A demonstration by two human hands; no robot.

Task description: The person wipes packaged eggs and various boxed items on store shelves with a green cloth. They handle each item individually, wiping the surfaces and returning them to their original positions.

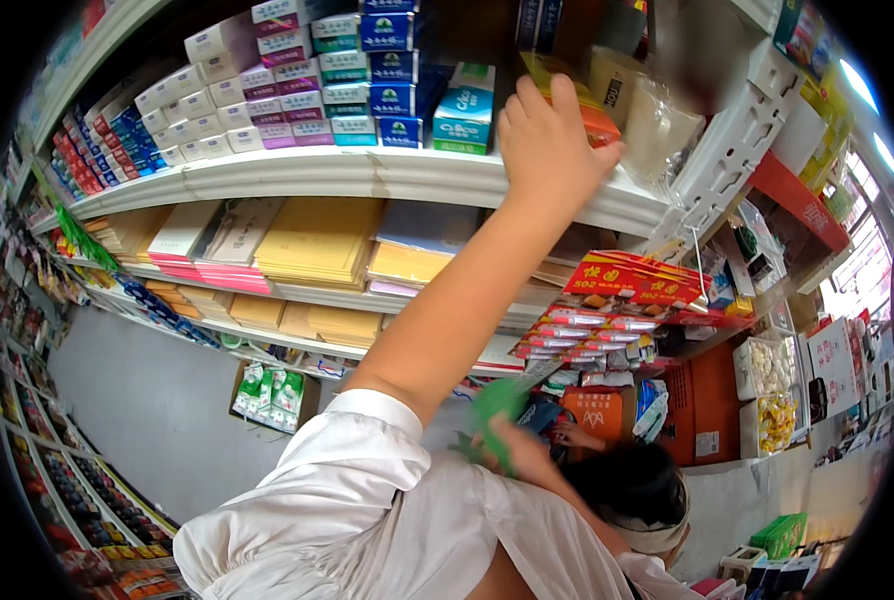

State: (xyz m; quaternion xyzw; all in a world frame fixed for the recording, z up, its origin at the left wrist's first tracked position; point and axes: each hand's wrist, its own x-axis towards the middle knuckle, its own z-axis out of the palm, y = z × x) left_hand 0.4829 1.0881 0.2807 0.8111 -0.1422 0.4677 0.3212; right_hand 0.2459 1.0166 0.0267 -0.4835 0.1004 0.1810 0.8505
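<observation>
My left hand (548, 146) reaches up to the white shelf (327, 169). Its fingers and thumb close around a yellow-and-orange package (601, 124), which the hand partly hides. Just left of that hand stands a teal and green box (465, 112). Lower down, close to my body, my right hand (518, 446) grips a green-handled tool (498, 420). Motion blurs the tool, and a grey blade-like part appears to extend from it. On the right of my left hand are clear-wrapped beige packs (653, 120).
Stacked toothpaste boxes (289, 97) line the upper shelf. Envelopes and paper pads (319, 240) fill the shelf below. Red glue cards (627, 285) hang at the right. A person's head (627, 487) is low beside my right arm. A carton of green-and-white packets (274, 394) sits on the floor.
</observation>
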